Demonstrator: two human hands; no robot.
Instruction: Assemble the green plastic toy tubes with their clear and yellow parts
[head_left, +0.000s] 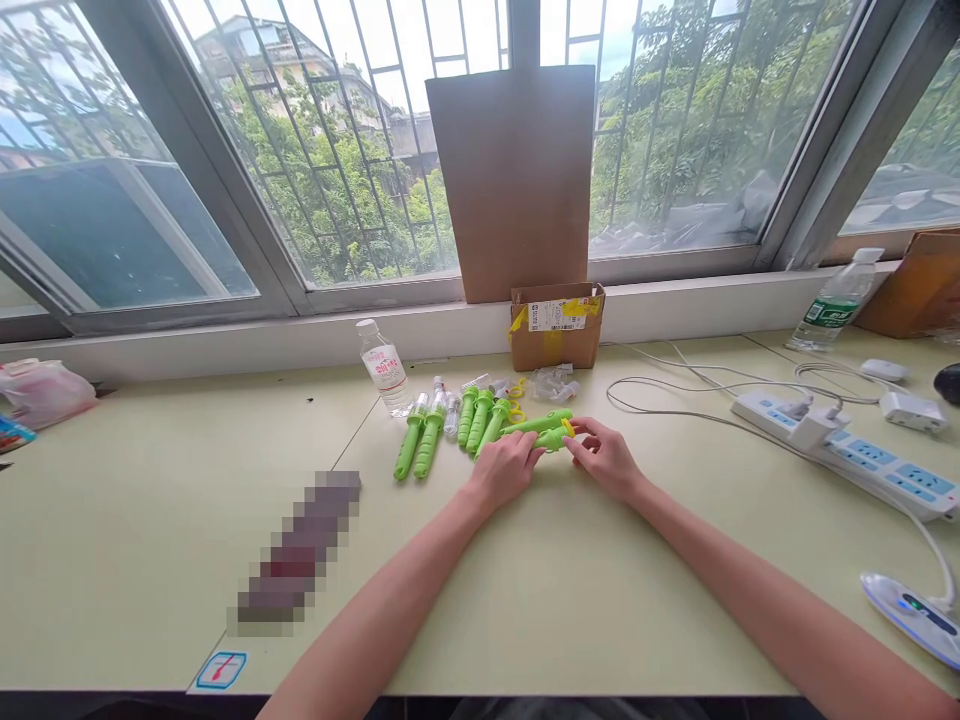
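Gripping a green tube (551, 439) in my left hand (510, 468), my right hand (607, 460) pinching its yellow end (568, 428); the yellow rings (516, 411) look unfitted.

On the worktop (600, 600), plastic tubes (478, 425) lie clustered near the middle, a water bottle (386, 370) at their rear left, a cardboard box (555, 347) behind, rightward. A plastic bag (52, 392) sits far left; rightward, a power strip (872, 455) lies before a second bottle (831, 312).

Left fingers (531, 457) curl in a grip just beside the pinching right fingers (583, 445); behind both, bare forearms (420, 565) spread wide apart.
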